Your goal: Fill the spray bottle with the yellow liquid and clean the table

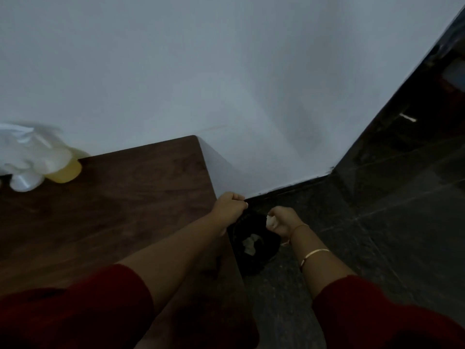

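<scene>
The spray bottle [64, 170] with yellow liquid and a white trigger head stands blurred at the far left of the dark wooden table [120, 205]. A black bag [254, 243] hangs beside the table's right edge, with crumpled pale paper [250, 244] inside it. My left hand [230, 207] is shut on the bag's rim at the table edge. My right hand [283, 221] is closed around a small white wad [270, 220] just above the bag's mouth.
A white wall [226, 71] runs behind the table and meets a dark tiled floor [377, 222] on the right. A white rounded object [25, 181] sits next to the spray bottle. Red sleeves cover both upper arms.
</scene>
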Action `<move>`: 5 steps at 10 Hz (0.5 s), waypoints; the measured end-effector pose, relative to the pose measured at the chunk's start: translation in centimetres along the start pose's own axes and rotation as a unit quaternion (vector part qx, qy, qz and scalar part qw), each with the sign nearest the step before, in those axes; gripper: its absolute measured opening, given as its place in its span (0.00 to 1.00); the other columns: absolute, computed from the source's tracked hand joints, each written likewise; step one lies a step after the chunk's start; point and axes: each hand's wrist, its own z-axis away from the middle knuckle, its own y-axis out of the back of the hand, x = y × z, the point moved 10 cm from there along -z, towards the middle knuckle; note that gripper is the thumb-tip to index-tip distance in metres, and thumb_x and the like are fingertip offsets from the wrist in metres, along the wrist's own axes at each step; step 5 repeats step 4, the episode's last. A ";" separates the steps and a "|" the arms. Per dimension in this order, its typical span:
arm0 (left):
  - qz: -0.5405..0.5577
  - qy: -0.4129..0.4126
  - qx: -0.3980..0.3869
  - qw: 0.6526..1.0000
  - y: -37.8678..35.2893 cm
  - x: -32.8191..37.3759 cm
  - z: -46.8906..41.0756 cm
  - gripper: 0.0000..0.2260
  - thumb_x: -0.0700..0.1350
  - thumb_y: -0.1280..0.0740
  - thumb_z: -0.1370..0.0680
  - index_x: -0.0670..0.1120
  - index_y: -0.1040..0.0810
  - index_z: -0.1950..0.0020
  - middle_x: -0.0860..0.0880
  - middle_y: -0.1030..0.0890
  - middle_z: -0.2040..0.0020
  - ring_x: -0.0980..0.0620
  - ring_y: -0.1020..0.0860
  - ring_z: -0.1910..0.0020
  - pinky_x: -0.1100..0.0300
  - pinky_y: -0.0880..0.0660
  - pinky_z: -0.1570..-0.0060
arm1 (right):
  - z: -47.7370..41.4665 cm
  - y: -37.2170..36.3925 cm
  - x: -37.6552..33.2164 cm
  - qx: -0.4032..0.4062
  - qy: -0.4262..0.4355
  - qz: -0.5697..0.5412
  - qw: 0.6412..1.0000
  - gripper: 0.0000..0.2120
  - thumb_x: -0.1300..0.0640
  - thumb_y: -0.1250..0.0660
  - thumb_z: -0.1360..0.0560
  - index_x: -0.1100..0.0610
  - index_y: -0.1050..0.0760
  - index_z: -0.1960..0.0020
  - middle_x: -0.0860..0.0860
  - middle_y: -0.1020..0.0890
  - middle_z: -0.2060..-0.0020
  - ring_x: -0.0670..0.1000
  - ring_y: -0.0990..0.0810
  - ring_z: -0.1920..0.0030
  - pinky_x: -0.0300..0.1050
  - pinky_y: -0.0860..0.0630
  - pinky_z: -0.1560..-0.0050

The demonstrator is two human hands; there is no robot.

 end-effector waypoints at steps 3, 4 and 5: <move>-0.094 -0.056 0.015 0.994 -1.6 1.2 -2.1 0.04 0.40 0.36 0.23 0.46 0.28 0.50 0.53 0.26 0.62 0.58 0.28 0.66 0.72 0.31 0.73 | -3.1 0.4 -0.9 -0.024 0.053 0.063 0.996 0.19 0.70 0.44 0.24 0.72 0.33 0.35 0.69 0.30 0.36 0.64 0.31 0.33 0.54 0.30 0.35; -0.132 -0.083 0.038 0.987 -1.2 1.8 -1.9 0.03 0.41 0.36 0.23 0.47 0.27 0.51 0.52 0.24 0.61 0.56 0.26 0.66 0.65 0.29 0.67 | -3.8 0.2 -1.5 -0.009 0.084 -0.004 0.996 0.17 0.71 0.44 0.25 0.74 0.32 0.36 0.66 0.26 0.51 0.58 0.25 0.44 0.56 0.32 0.34; -0.132 -0.083 0.038 0.987 -1.2 1.8 -1.9 0.03 0.41 0.36 0.23 0.47 0.27 0.51 0.52 0.24 0.61 0.56 0.26 0.66 0.65 0.29 0.67 | -3.8 0.2 -1.5 -0.009 0.084 -0.004 0.996 0.17 0.71 0.44 0.25 0.74 0.32 0.36 0.66 0.26 0.51 0.58 0.25 0.44 0.56 0.32 0.34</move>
